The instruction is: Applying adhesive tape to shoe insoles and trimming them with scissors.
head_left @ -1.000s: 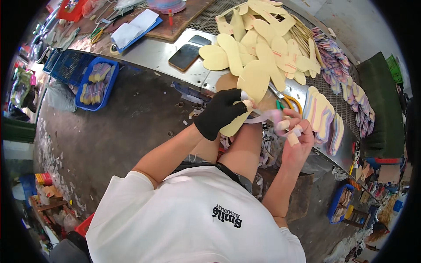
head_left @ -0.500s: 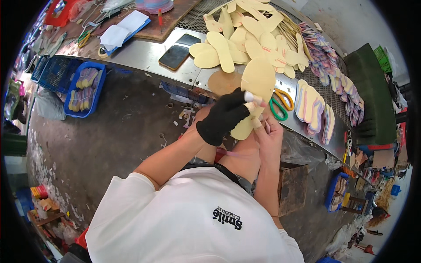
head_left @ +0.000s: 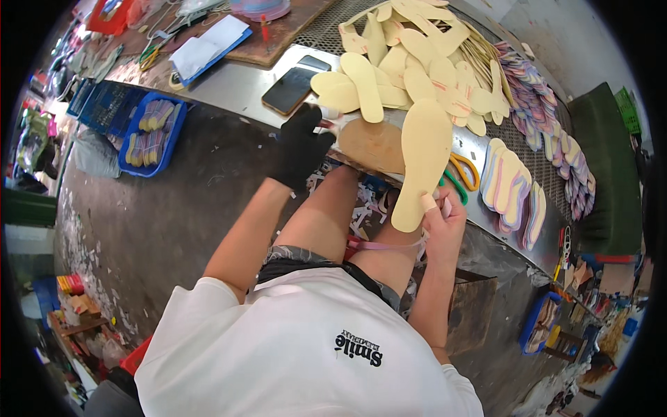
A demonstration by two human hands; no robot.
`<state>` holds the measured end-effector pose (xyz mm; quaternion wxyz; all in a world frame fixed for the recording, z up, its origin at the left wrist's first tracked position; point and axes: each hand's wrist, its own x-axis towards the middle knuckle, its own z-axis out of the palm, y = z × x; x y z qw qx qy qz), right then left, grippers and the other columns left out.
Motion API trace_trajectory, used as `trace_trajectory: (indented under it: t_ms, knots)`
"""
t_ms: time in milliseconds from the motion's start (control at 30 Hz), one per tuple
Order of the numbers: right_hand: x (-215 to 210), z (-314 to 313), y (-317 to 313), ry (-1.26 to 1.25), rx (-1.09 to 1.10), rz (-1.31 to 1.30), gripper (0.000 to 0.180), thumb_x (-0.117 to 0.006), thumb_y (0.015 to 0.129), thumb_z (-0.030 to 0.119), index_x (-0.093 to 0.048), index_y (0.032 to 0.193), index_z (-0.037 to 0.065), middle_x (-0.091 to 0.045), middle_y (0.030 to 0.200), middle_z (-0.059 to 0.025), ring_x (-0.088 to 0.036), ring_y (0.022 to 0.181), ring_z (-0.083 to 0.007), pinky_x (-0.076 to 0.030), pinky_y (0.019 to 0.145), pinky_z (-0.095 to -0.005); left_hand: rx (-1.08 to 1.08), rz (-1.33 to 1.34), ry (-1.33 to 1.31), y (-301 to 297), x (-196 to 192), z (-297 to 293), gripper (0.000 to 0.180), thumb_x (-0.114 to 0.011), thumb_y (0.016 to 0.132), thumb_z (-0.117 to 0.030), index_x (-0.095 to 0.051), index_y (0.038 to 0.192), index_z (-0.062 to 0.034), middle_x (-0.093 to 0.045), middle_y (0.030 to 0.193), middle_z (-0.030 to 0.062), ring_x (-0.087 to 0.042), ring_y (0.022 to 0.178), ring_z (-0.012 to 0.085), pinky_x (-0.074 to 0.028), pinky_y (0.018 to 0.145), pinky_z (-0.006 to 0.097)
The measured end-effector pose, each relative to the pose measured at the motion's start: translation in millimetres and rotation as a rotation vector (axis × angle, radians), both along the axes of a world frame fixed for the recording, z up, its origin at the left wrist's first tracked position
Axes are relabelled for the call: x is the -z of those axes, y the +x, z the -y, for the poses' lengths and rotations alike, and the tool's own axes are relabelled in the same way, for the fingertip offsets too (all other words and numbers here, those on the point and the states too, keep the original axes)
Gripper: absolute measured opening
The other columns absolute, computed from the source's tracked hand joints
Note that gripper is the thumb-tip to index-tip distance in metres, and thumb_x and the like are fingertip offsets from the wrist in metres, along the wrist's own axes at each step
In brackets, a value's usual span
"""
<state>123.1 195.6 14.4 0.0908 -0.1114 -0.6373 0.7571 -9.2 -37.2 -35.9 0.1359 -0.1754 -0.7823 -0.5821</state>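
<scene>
A smooth metal bench (head_left: pixel 240 87) carries a cream insole heap (head_left: pixel 420 83) at one o'clock of the view. At two, an elongated, flat insole (head_left: pixel 427 160): the right hand (head_left: pixel 446 214) pinches its narrow end, thumb uppermost. At eleven, the black-gloved left hand (head_left: pixel 300 147) reaches, fingers parted.

A shiny metal bench (head_left: pixel 240 94), partly topped with dark mesh (head_left: pixel 321 33), runs along the far side of the left hand (head_left: pixel 300 147) and the right hand (head_left: pixel 446 214). Worn grey floor (head_left: pixel 187 222) spreads left of the left hand; a brown, boxy stand (head_left: pixel 472 313) sits below the right hand, and a pale wall (head_left: pixel 563 52) rises far beyond both.
</scene>
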Motion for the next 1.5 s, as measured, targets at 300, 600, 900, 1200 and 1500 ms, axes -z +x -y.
trace_trajectory:
  t_ms: [300,600,900,1200,1500]
  knots:
    - [0,-7,-17,0.215,-0.128,-0.035,0.013,-0.062,0.081,0.004,-0.050,0.077,0.006,-0.037,0.063,0.0096,-0.032,0.056,0.0004,-0.022,0.048,-0.0165,0.673,0.772,0.514,15,-49,-70,0.046,-0.063,0.084,-0.020,-0.046,0.122,-0.0014,-0.055,0.113,0.0066,-0.054,0.103,0.0170,-0.046,0.085,0.032]
    - [-38,-6,-28,-0.001,-0.067,0.073,0.008,-0.053,0.090,0.013,-0.050,0.089,0.006,-0.047,0.069,0.0044,-0.037,0.053,-0.0004,-0.027,0.043,-0.0151,0.432,0.695,0.758,20,-46,-68,0.035,-0.062,0.083,-0.017,-0.053,0.112,0.0001,-0.062,0.097,0.0070,-0.061,0.084,0.0134,-0.051,0.071,0.027]
    - [-43,4,-27,-0.095,-0.030,-0.146,0.033,-0.059,0.083,0.002,-0.053,0.115,-0.002,-0.057,0.085,-0.0008,-0.052,0.071,-0.0044,-0.041,0.058,-0.0167,0.377,0.623,0.731,39,-53,-65,0.029,-0.065,0.080,-0.014,-0.060,0.105,0.0007,-0.064,0.093,0.0064,-0.060,0.083,0.0130,-0.049,0.075,0.029]
    - [-18,-13,-30,-0.039,-0.109,0.019,0.050,-0.059,0.079,-0.004,-0.043,0.126,-0.004,-0.057,0.110,-0.0087,-0.057,0.088,-0.0107,-0.047,0.069,-0.0216,0.331,0.598,0.668,39,-59,-57,0.028,-0.067,0.078,-0.011,-0.061,0.104,-0.0002,-0.065,0.093,0.0054,-0.060,0.085,0.0114,-0.048,0.076,0.028]
    - [-21,-18,-30,-0.159,-0.064,-0.044,0.064,-0.064,0.073,-0.008,-0.036,0.131,-0.005,-0.054,0.118,-0.0207,-0.062,0.089,-0.0182,-0.048,0.081,-0.0288,0.473,0.724,0.536,33,-57,-53,0.028,-0.067,0.079,-0.013,-0.061,0.103,-0.0009,-0.064,0.093,0.0048,-0.058,0.086,0.0110,-0.047,0.075,0.028]
